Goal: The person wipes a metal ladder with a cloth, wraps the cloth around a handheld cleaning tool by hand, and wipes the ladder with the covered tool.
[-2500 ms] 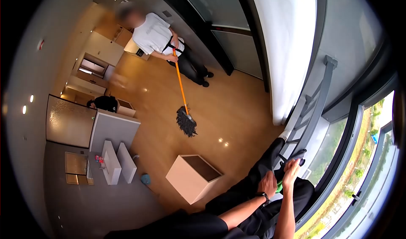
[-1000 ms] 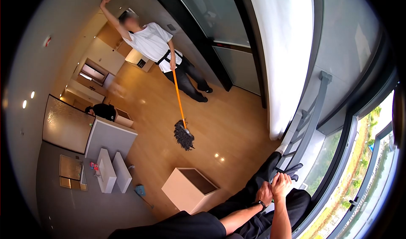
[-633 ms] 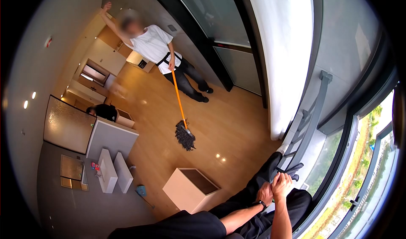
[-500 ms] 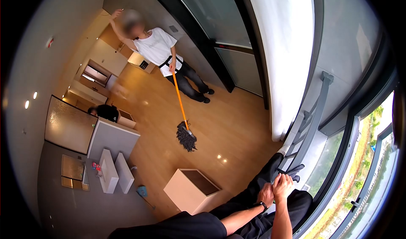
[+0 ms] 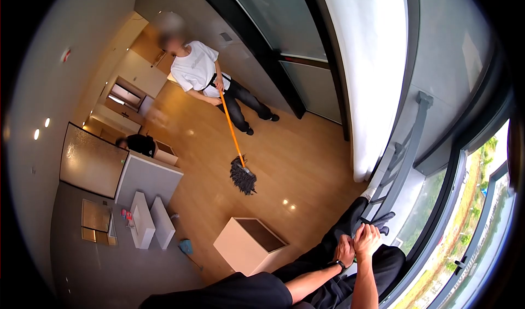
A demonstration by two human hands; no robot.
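My left hand point(image 5: 344, 251), with a dark watch on its wrist, is closed close against my right hand. My right hand point(image 5: 367, 240) is also closed, its fingers curled over. Just beyond the fingers a short black bar and a dark grey, soft-looking piece point(image 5: 385, 220) stick out. The thing inside the two hands is mostly hidden, so its kind cannot be made out. Both hands are above my dark-trousered legs point(image 5: 388, 260), beside the grey railing point(image 5: 407, 156) at the window.
A person in a white T-shirt point(image 5: 195, 66) stands on the wooden floor, holding a mop point(image 5: 243, 178) with an orange handle. A beige box point(image 5: 243, 249) stands near my legs. Another person in black point(image 5: 141, 144) is behind a partition. A blue dustpan-like thing point(image 5: 186, 247) lies by the wall.
The person in white has lowered a raised arm to the waist, near the mop handle, and shifted stance. My hands look the same.
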